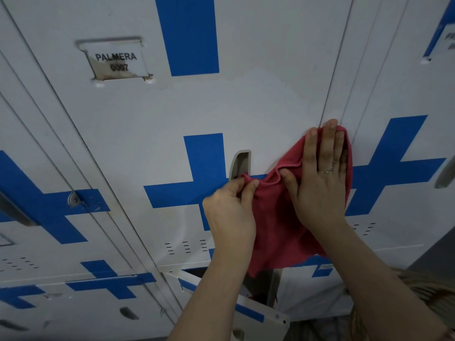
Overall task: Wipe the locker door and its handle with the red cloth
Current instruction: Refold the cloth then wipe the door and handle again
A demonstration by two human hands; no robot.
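— What do the two hands do?

— The left hand [231,212] pinches a fold of the red cloth [278,230] between thumb and forefinger, just at the lower end of the handle [240,164]. The right hand [320,183] lies flat on the cloth, its fingers straight and close together, and presses it against the locker door [258,102]. Its fingertips reach the door's right edge. It wears a thin ring [325,170].

— So where is the cloth?

— Between the handle and the right edge of the door. Its lower part hangs loose down past the bottom edge.

— And farther up?

— The handle is a grey recess near the middle of the door, beside a blue cross [204,168]. Near the upper left corner sits a label [115,61] with printed text, stained at its lower edge.
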